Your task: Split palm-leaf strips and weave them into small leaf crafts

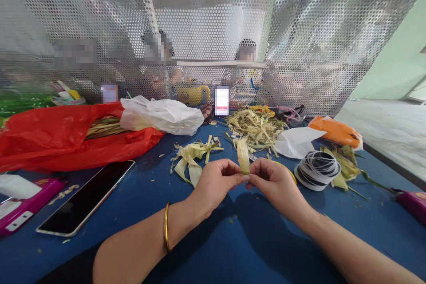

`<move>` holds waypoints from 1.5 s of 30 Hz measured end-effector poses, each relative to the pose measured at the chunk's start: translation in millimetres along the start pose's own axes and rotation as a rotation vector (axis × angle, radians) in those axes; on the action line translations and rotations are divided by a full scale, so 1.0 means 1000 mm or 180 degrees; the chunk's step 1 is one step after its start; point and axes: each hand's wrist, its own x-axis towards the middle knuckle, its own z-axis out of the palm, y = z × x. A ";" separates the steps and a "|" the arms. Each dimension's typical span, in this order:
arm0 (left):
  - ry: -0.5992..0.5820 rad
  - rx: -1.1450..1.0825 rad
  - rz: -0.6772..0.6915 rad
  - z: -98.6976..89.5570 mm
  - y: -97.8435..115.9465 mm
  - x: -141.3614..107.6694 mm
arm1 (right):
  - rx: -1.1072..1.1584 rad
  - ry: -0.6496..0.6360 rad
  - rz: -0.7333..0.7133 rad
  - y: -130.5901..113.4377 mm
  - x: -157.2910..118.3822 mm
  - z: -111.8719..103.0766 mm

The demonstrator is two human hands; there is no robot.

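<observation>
A pale yellow-green husk strip [243, 154] stands upright between my hands, its lower end pinched in the fingertips. My left hand [219, 183], below a gold bangle, is closed on the strip from the left. From the right, my right hand [273, 180] pinches the same lower end, the fingertips of both hands nearly touching. Loose husk pieces [193, 159] lie just beyond my left hand. Behind the strip is a heap of shredded husk [254, 126]. A spool of white and black cord [317, 170] sits to the right of my right hand.
Red plastic bag [66, 137], white bag [163, 115] and phone [86, 199] lie left on the blue table [213, 257]. White paper [299, 141], an orange bag [336, 132] and a magenta object [412, 204] are right. A perforated metal screen [213, 22] stands behind; people sit beyond it.
</observation>
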 end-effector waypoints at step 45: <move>-0.0607 -0.1536 -0.1123 -0.001 0.009 -0.006 | -0.2078 0.0208 -0.2479 -0.005 -0.003 -0.012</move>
